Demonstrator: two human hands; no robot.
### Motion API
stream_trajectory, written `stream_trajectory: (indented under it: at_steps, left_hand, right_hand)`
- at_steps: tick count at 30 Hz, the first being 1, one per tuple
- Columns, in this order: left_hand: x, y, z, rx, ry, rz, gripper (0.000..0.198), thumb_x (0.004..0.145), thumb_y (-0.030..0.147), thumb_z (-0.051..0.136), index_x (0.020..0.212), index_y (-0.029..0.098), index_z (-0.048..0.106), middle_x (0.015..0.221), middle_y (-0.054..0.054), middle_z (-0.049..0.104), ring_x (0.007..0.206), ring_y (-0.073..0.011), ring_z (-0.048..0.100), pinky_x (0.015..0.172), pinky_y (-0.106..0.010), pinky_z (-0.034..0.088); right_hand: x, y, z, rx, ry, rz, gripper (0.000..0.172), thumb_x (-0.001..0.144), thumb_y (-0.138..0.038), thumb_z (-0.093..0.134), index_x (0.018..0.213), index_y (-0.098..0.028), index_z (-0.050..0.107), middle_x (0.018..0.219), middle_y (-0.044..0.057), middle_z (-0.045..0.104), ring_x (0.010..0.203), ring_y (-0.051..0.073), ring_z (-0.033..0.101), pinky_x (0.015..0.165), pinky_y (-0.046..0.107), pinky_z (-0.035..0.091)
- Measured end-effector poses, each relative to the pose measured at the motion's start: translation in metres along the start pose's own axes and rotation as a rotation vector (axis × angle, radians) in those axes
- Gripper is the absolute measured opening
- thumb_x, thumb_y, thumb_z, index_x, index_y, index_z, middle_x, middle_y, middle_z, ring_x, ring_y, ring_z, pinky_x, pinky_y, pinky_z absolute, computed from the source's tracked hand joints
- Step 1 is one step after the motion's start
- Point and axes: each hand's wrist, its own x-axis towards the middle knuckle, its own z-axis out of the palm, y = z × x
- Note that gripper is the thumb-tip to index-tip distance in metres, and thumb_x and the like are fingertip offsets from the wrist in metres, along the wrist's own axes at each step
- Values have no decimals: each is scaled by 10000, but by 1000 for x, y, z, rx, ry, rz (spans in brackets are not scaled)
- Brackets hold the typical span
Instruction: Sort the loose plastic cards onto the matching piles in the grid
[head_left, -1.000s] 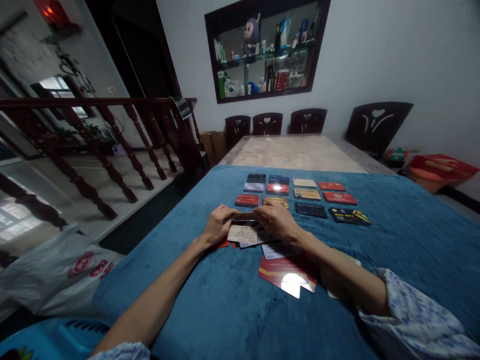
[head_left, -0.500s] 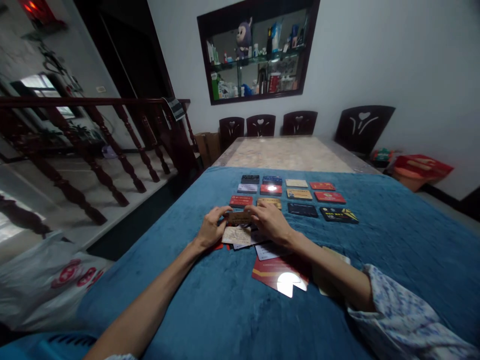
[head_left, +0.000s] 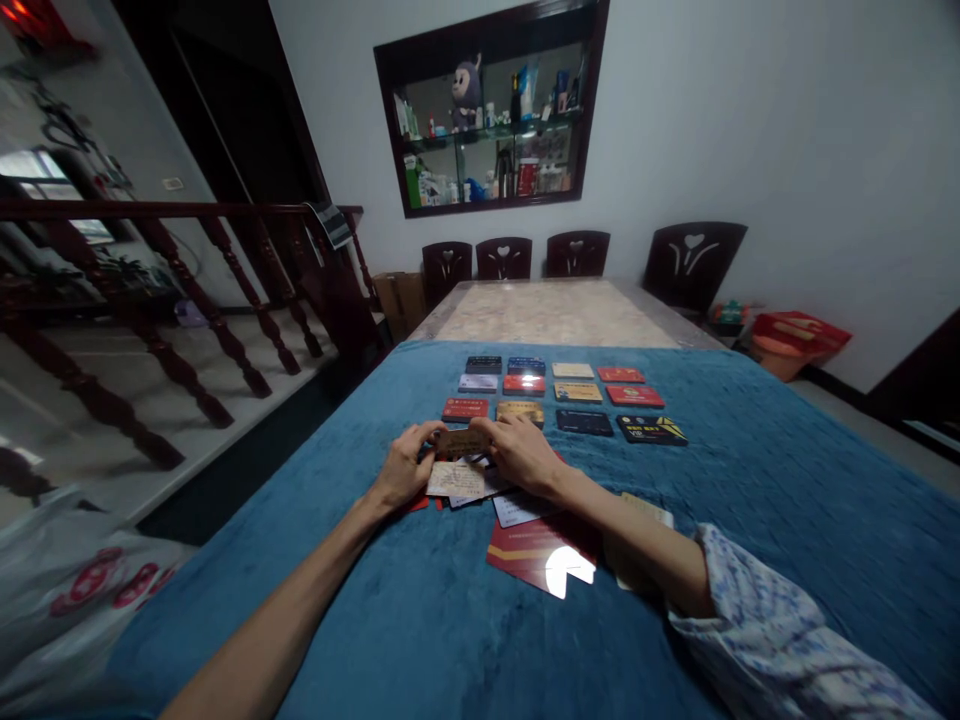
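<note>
Both hands pinch one tan card by its ends, just above a loose heap of cards on the blue cloth. My left hand grips the card's left end and my right hand grips its right end, fingers curled. Beyond the hands, several cards lie face up in neat rows on the cloth. Under my right forearm lies a large red card with a bright glare spot.
The blue cloth covers the near part of a long table; bare marble top shows further back. Dark chairs stand at the far end and right. A wooden stair railing runs along the left. A white plastic bag sits lower left.
The view has swung a little to the right, so everything sits further left in the picture. The hands keep their hold on the tan card, which now faces up a bit more.
</note>
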Motion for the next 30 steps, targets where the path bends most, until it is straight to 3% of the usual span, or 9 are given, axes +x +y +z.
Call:
stream_trajectory:
  at_steps: [8,14,21,30]
  left_hand:
    - [-1,-5,1,21,-21,-23,332,803,107,496,1103,198,606,966,-34,680,853,-165,636,828,-318,525]
    - [0,-3,1,15,-36,-28,317,811,114,489,1097,192,600,962,-35,689,859,-170,637,836,-324,520]
    - [0,-2,0,22,-26,-30,334,791,94,492,1091,195,598,967,-33,680,862,-168,627,842,-324,520]
    - [-1,2,-2,2,29,-13,380,787,76,485,1134,193,587,1050,-47,683,948,-174,643,912,-343,525]
  right_hand:
    - [0,0,1,-8,-34,18,468,855,-96,557,1307,-200,496,1043,91,705,982,233,585,809,316,341]
    - [1,3,9,-5,-9,9,453,863,-105,563,1298,-207,496,1035,85,698,974,229,584,802,316,331]
    - [0,2,6,35,15,5,428,877,-71,533,1287,-193,516,1053,97,702,979,228,589,829,320,344]
    - [0,1,2,65,24,-4,538,820,-44,530,1339,-176,481,1122,99,692,1029,242,558,850,332,363]
